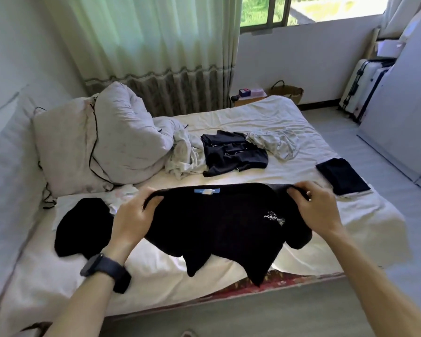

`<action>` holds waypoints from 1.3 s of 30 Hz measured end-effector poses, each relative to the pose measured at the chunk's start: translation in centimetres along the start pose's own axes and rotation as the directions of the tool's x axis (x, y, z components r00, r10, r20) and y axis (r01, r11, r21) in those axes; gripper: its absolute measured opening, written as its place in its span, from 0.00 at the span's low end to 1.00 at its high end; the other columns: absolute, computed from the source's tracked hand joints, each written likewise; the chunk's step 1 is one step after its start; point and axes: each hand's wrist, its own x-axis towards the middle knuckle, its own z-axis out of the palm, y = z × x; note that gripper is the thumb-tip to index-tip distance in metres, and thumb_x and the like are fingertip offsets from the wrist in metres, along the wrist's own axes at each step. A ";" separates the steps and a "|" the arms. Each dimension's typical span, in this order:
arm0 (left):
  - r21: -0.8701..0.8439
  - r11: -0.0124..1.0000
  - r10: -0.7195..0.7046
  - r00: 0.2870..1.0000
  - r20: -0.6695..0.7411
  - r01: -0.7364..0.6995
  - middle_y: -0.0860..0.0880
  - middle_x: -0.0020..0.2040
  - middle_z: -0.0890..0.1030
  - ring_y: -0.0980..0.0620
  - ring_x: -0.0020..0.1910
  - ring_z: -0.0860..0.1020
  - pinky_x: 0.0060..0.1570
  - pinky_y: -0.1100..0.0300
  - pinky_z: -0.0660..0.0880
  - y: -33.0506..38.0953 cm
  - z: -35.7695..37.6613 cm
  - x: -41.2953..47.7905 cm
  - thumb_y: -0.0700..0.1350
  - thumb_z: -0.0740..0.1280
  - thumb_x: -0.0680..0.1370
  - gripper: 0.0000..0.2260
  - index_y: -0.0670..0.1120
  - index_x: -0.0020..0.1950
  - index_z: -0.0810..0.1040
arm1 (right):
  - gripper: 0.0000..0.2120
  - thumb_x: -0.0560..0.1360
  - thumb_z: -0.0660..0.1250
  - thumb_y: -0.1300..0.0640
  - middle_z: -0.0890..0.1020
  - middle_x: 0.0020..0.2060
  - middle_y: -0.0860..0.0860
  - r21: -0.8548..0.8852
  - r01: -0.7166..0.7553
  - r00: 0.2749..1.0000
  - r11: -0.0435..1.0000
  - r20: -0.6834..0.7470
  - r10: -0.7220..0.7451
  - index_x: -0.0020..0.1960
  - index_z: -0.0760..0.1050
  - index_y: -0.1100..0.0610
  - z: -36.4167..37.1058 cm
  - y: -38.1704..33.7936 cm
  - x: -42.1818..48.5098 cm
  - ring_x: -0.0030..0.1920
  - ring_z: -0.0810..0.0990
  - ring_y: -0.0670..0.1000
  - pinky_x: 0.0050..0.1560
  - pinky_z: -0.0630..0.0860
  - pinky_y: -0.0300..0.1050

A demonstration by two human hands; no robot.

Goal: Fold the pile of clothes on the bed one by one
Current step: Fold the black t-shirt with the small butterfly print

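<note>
Hands (131,215) (319,210) gripping black shirt (216,222) — bed (265,117)

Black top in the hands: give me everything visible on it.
The black top looks soft and matte. Blue-and-white label at the collar, small white print on the chest. Left hand and right hand grip its upper edge, stretched wide; the bottom drapes rumpled over the near edge of the bed.

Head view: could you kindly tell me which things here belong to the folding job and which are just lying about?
Job: black T-shirt, gripped by left hand and right hand; navy pyjama top, pale crumpled garment and folded dark garment on the bed.
Lying about: bunched duvet, suitcase, woven basket, curtain.
</note>
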 end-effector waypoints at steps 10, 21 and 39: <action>0.213 0.977 0.049 0.968 -0.247 0.005 0.54 0.43 0.84 0.51 0.44 0.80 0.43 0.52 0.75 -0.9 -4.8 -4.6 0.67 0.61 0.77 0.18 0.56 0.53 0.81 | 0.08 0.79 0.65 0.40 0.80 0.38 0.33 0.077 0.098 0.981 0.992 -0.175 -0.083 0.50 0.70 0.43 -0.8 1.4 -6.9 0.39 0.77 0.32 0.38 0.68 0.23; 0.345 0.938 0.015 1.000 -0.018 -0.008 0.55 0.38 0.80 0.49 0.41 0.80 0.39 0.50 0.76 -4.1 -2.5 1.5 0.71 0.57 0.75 0.23 0.55 0.48 0.81 | 0.04 0.81 0.65 0.43 0.78 0.42 0.45 -0.051 0.065 0.995 0.997 0.075 -0.061 0.50 0.70 0.39 3.2 2.0 0.2 0.42 0.76 0.51 0.45 0.68 0.48; 0.475 0.876 -0.256 0.917 0.305 0.086 0.48 0.50 0.81 0.42 0.49 0.80 0.42 0.50 0.75 -26.9 22.6 26.7 0.57 0.57 0.83 0.14 0.51 0.57 0.77 | 0.10 0.84 0.58 0.48 0.76 0.57 0.53 -0.517 -0.096 0.923 0.851 0.273 0.270 0.57 0.76 0.49 33.2 9.3 24.4 0.60 0.72 0.59 0.53 0.69 0.52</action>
